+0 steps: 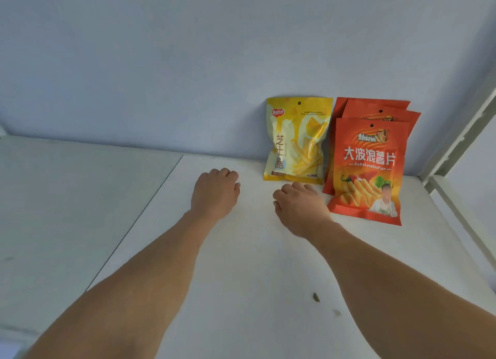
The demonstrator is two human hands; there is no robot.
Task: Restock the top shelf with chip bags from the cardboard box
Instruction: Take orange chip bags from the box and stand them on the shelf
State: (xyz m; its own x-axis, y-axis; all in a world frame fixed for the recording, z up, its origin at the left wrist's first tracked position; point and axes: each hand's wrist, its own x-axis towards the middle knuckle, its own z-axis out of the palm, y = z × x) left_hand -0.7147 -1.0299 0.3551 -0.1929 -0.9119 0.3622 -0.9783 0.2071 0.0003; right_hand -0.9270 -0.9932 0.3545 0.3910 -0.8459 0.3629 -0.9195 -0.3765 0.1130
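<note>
Head view looks down two bare forearms stretched out over a white shelf (241,251). Nearest the camera, two small dark specks (316,297) lie on the shelf between the forearms, well short of the orange bag.

Further out, the left hand (216,192) hangs over the shelf with its fingers loosely curled under, holding nothing, well to the left of the orange bag. The right hand (299,208) is just beside the orange bag's left edge, knuckles up, fingers loosely bent and grasping nothing; its fingertips reach toward the bottom edge of the yellow bag, and whether they touch it I cannot tell.

The orange bag (369,170) stands upright at the front of a small stack; at least two more orange bags (381,111) stand behind it, only their top edges showing. The yellow bag (298,141) stands just left of the orange bag, leaning back against the pale blue wall (188,63). A white frame post (461,133) runs up to the right of the orange bag.
</note>
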